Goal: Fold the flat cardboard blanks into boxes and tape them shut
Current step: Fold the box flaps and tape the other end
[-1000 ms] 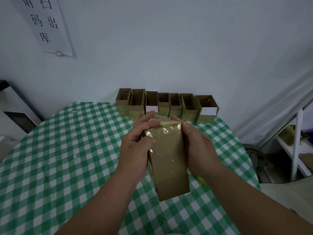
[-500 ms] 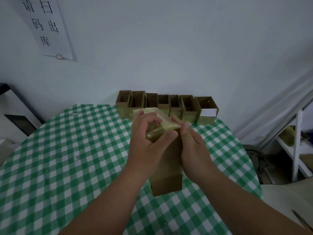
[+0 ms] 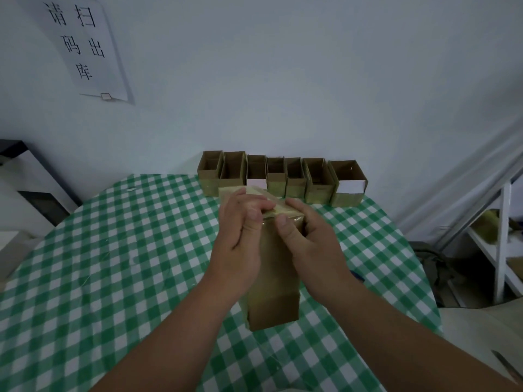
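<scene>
I hold a tall brown cardboard box upright over the green checked table, its sides glossy with tape. My left hand lies against its left side, fingers curled over the pale top flap. My right hand grips the right side, the thumb pressing on the front just under the top edge. The box's top end is mostly hidden by my fingers.
Several folded open-topped boxes stand in a row at the table's far edge against the wall. A white shelf rack stands to the right, a dark-and-white cabinet to the left. A paper sign hangs on the wall.
My left hand has slid from gripping the box's top front to its left side, fingers now over the flap. My right thumb has come round onto the front. The flap lies lower.
</scene>
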